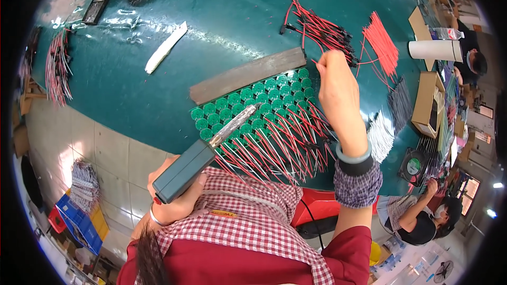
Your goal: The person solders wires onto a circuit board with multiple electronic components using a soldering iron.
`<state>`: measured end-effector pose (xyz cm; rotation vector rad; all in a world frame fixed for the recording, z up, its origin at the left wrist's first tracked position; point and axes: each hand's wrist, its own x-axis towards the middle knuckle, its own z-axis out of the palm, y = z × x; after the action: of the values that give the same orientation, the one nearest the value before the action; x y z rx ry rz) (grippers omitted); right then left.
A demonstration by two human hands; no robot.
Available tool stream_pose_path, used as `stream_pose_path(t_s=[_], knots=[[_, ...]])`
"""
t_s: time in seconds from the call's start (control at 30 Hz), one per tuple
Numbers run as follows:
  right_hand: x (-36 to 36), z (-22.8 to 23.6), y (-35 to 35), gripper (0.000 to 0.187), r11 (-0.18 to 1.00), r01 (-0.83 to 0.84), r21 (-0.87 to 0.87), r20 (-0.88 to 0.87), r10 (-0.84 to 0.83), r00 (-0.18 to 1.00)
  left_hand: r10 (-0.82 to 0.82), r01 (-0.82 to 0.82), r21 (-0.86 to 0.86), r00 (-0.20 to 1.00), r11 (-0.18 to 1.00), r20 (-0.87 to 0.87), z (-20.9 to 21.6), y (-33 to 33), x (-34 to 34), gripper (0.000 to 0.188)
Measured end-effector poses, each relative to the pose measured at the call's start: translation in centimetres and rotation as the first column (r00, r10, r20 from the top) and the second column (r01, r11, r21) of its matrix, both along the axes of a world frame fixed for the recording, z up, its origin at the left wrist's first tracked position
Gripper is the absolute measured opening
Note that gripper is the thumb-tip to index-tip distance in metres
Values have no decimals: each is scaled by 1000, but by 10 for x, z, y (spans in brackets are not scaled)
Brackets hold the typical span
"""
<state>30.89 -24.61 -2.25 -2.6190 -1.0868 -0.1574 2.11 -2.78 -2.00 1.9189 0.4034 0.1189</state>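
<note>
My left hand (pixel 177 195) is wrapped round the blue-grey body of a soldering iron (pixel 185 171). Its metal barrel slants up to the right, the tip over a panel of round green circuit boards (pixel 232 99). Many red and white wires (pixel 280 145) fan out from the panel's near side toward my lap. At the panel's far right corner, my right hand (pixel 338 87) is closed in a pinch, with the end of a red wire (pixel 315 62) poking out at its fingertips. A flat grey bar (pixel 248 75) lies along the panel's far edge.
Beyond my right hand lie red-and-black leads (pixel 325 29), red wires (pixel 381 45), dark wires (pixel 400 104) and white wires (pixel 381 134). A small fan (pixel 413 166) and cardboard box (pixel 428 103) stand farther right. A white strip (pixel 166 47) lies left. Another person (pixel 422 219) works nearby.
</note>
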Motion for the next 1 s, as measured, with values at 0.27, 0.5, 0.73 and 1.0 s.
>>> stream_pose_path(t_s=[0.27, 0.5, 0.73, 1.0], knots=[[-86, 27, 13, 19, 966, 13, 258, -195, 39, 980, 32, -32, 3, 999, 999, 24, 2, -1, -5, 30], [-125, 4, 25, 26, 940, -21, 341, -154, 78, 985, -7, 0, 91, 997, 996, 78, 9, 2, -5, 28], [-131, -2, 25, 24, 953, -19, 301, -98, 51, 994, -44, 44, 74, 999, 996, -2, 16, 6, -5, 29], [-136, -3, 25, 23, 958, -1, 286, -83, 26, 996, -67, 61, 123, 997, 991, 46, 14, 2, -6, 26]])
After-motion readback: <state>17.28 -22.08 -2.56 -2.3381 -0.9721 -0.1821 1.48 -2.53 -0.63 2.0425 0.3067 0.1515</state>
